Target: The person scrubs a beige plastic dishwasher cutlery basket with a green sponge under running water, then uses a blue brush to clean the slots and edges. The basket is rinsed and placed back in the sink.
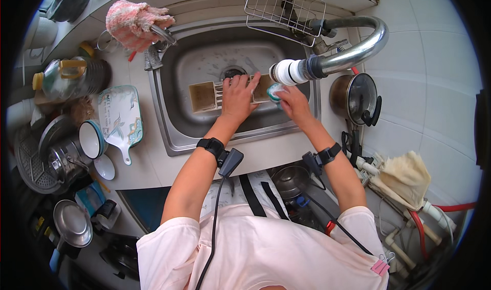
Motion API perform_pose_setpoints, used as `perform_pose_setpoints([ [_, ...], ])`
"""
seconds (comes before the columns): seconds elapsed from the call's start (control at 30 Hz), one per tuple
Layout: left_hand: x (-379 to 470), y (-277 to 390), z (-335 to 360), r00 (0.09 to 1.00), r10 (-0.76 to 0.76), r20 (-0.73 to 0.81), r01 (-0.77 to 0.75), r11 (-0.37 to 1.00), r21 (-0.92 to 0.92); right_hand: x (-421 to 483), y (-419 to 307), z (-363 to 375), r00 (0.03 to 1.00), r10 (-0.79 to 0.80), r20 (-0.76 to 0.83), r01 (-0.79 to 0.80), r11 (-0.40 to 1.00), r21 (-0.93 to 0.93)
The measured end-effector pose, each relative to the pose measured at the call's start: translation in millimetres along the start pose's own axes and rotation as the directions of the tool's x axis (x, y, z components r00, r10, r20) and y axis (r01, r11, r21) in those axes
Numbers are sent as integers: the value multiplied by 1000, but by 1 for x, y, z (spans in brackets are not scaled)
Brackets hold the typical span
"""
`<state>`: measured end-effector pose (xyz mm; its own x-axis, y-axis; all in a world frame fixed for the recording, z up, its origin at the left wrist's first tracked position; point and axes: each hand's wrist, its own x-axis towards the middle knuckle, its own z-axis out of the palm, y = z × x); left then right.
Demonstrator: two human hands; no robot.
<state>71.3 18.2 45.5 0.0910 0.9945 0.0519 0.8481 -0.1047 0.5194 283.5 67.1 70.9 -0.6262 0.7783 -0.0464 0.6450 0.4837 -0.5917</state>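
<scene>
A beige plastic holder (pixel 202 96) with box-like compartments at its ends and slats in the middle lies in the stainless steel sink (pixel 184 127). My left hand (pixel 238 100) grips its middle from above, fingers over the far side and thumb at the near side. In my right hand (pixel 294 103) is a small green-and-white scrubber (pixel 274 92), pressed against the holder's right end. White suds show on the scrubber. Part of the holder is hidden beneath my left hand. Just beyond it, the drain (pixel 233 72) is partly covered by my fingers.
The faucet (pixel 353 56) arches over the sink's right side, below a wire basket (pixel 285 12). A lidded pot (pixel 355 98) stands at right. On the left counter are a patterned dish with a handle (pixel 122 117), bowls (pixel 91 139) and a plastic jug (pixel 69 77). A pink cloth (pixel 134 23) hangs behind.
</scene>
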Motion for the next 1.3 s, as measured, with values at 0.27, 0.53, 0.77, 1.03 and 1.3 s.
perform_pose_setpoints([
  [0.27,3,-5,-7,1000,7,8,-7,1000,9,24,7,4,996,-64,-66,63,998,-21],
  [0.53,4,-5,-8,1000,27,0,-27,1000,11,22,19,-3,979,-201,42,204,974,-99],
  [0.77,7,-10,-10,999,35,19,-34,999,-9,14,4,6,992,-122,15,123,992,-40],
  [1.03,8,-9,-7,999,40,-7,-40,999,6,38,5,-7,966,-252,58,255,891,-376],
  [1.3,9,-8,-7,1000,5,20,-5,1000,4,34,-39,6,991,96,89,-67,956,-287],
])
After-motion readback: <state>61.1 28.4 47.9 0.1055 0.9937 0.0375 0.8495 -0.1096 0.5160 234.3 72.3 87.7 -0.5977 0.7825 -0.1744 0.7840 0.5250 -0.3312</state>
